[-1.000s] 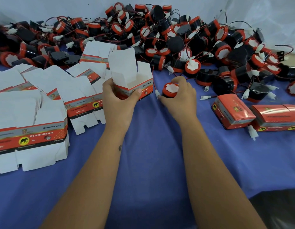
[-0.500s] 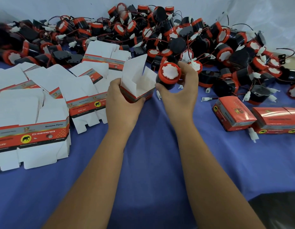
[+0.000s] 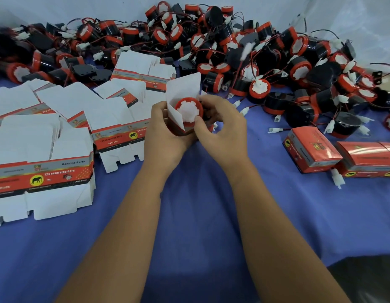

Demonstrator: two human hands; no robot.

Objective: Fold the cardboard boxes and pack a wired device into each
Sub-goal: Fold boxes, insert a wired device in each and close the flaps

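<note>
We see the left hand (image 3: 165,136) with its fingers curled around a small open box (image 3: 178,119), holding it just above the middle of the bench (image 3: 200,215), its white flaps standing up. The right hand (image 3: 220,132) has its fingers bent around a horn (image 3: 189,112), a round red device with a white centre, the thumb pressing on the white face as it sits in the mouth of the box; the device is partly inside, its red rim level with the flaps. The bench is covered by a blue cloth, and a pale sheet (image 3: 342,18) hangs behind it as a backdrop. Along the far side lies a big pile of devices (image 3: 233,51), black and red bodies tangled with thin wires and white plugs. At the left are stacks of flat boxes (image 3: 43,171), white inside with a red and grey band. On the nearest stack we read "Genuine Parts" and "12v reversing horn" beside a yellow disc with a black elephant; smaller print below is too blurred to tell. At the right lie two closed boxes (image 3: 312,149), red, touching each other, the nearer one showing the same elephant mark, with a white plug (image 3: 337,179) sticking out near their base.
</note>
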